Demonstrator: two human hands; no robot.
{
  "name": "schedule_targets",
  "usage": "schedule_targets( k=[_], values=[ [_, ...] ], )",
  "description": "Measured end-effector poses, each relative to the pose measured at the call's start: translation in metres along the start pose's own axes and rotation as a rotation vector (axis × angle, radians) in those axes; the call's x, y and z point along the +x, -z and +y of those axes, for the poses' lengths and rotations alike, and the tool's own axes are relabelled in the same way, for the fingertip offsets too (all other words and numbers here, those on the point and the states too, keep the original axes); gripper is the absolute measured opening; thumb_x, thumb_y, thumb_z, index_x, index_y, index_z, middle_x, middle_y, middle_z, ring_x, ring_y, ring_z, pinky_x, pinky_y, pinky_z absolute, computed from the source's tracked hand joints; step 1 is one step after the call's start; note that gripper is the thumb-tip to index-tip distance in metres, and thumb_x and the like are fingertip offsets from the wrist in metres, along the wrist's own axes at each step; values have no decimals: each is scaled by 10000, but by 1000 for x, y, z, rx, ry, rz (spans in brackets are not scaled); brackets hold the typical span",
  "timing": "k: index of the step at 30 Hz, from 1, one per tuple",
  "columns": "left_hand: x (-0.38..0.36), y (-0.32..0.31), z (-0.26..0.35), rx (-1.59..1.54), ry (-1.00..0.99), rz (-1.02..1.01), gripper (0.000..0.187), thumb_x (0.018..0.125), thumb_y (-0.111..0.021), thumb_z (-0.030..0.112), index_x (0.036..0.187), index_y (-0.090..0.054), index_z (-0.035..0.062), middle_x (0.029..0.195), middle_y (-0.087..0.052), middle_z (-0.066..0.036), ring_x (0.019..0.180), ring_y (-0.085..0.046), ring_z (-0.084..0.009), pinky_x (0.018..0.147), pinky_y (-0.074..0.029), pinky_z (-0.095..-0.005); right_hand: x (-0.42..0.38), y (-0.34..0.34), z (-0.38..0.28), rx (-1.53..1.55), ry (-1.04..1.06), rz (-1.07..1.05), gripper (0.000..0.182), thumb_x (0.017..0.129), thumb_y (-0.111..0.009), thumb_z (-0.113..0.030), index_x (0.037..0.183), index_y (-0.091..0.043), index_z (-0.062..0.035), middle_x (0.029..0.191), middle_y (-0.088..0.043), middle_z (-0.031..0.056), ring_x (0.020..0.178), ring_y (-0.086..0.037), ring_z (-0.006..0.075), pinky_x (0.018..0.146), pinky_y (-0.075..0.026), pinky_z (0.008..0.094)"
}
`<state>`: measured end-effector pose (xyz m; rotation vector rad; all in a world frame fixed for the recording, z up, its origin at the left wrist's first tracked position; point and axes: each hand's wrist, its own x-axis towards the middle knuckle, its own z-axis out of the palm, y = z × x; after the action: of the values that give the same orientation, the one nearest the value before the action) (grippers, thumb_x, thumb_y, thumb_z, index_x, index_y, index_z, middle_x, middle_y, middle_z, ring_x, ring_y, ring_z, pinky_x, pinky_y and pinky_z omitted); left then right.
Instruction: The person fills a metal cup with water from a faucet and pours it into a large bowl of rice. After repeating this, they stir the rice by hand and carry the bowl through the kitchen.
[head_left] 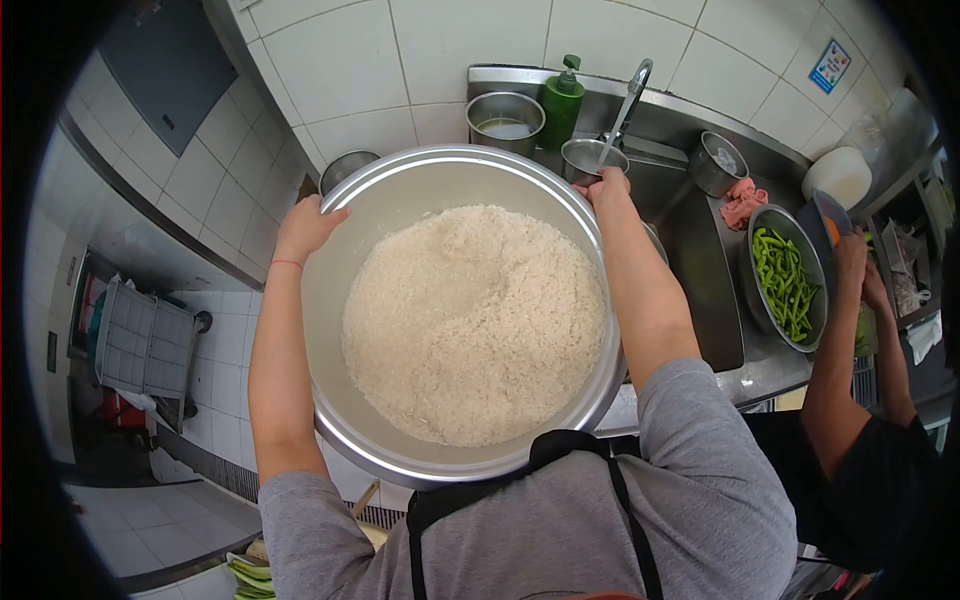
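Observation:
A large, wide metal pot (325, 360) fills the middle of the view, close in front of my body. White rice grains (470, 330) lie heaped inside, with a shallow hollow near the upper middle. My left hand (307, 230) grips the pot's left rim, thumb over the inner side and fingers outside. On the far right of the same rim, my right hand (607, 186) is closed; its fingers are partly hidden. Just beyond it, a small metal bowl (578, 160) stands under the faucet (632, 90), which runs water into it.
A green pump bottle (562, 105) and a metal container (506, 118) stand behind the pot. Right of the sink (695, 270) are a pink cloth (742, 204) and a bowl of green peppers (785, 280). A co-worker's hands (860, 262) are at the far right.

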<state>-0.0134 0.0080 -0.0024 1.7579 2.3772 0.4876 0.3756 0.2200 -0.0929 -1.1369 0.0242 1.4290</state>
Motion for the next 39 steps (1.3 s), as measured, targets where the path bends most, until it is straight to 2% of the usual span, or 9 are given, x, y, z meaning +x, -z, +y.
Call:
schedule_targets(
  k=[11, 17, 19, 23, 25, 29, 35, 38, 39],
  values=[
    [1, 1, 0, 17, 8, -18, 505, 713, -596, 395, 937, -579, -58, 907, -600, -224, 854, -588, -315, 743, -451, -365, -12, 0, 0, -33, 26, -1, 348, 809, -390, -21, 1149, -346, 37, 1137, -404, 336, 962, -440, 571, 747, -379, 686],
    [2, -4, -5, -12, -22, 28, 490, 699, -617, 388, 887, -585, -62, 832, -600, -232, 791, -591, -323, 708, -445, -370, 5, 1, -1, -23, -3, -51, 328, 832, -357, -58, 1144, -338, 40, 1128, -386, 393, 1013, -410, 571, 805, -370, 656],
    [3, -4, -6, -6, -32, 33, 488, 699, -618, 387, 886, -585, -63, 829, -601, -231, 788, -592, -322, 706, -445, -369, 16, 2, -1, 58, -38, -50, 377, 789, -362, 0, 1166, -378, 18, 1139, -421, 297, 873, -488, 563, 757, -322, 721],
    [3, -6, -8, -13, -35, 40, 492, 699, -619, 394, 885, -587, -61, 821, -605, -223, 778, -594, -319, 701, -447, -367, 24, 5, -2, 72, -43, -84, 424, 782, -379, 15, 1202, -341, -22, 1157, -414, 272, 865, -497, 552, 750, -332, 721],
    [2, -3, -5, -14, -32, 51, 494, 699, -619, 396, 885, -588, -60, 820, -606, -220, 776, -595, -318, 699, -448, -366, 19, 3, -1, 72, 15, -62, 501, 770, -407, 33, 1244, -296, -89, 1186, -392, 249, 853, -511, 534, 744, -345, 716],
    [2, -1, -3, -11, 7, -11, 509, 706, -600, 399, 908, -579, -68, 891, -599, -237, 843, -589, -329, 740, -453, -372, 1, -2, 0, 83, 85, -36, 338, 821, -389, -39, 1154, -366, 13, 1133, -425, 344, 987, -430, 572, 832, -333, 672],
    [2, -1, -4, -31, 12, -23, 492, 703, -610, 398, 890, -591, -57, 869, -608, -222, 831, -597, -318, 733, -456, -373, 13, -3, 1, 89, 106, 35, 329, 802, -427, -29, 1130, -403, -18, 1089, -463, 303, 875, -496, 559, 794, -344, 692],
    [1, 0, -2, -39, 20, -27, 484, 703, -611, 397, 877, -598, -54, 860, -611, -219, 829, -599, -314, 729, -456, -374, -15, -5, -1, 51, 149, -17, 367, 786, -425, -8, 1149, -392, -55, 1101, -462, 251, 839, -517, 535, 768, -373, 689],
    [1, 0, -2, -41, 25, -26, 482, 703, -611, 397, 874, -600, -55, 859, -611, -219, 827, -599, -313, 726, -456, -375, -35, -6, -1, 22, 204, -113, 399, 772, -416, 10, 1162, -381, -69, 1114, -453, 228, 855, -520, 514, 755, -388, 683]
  ],
)
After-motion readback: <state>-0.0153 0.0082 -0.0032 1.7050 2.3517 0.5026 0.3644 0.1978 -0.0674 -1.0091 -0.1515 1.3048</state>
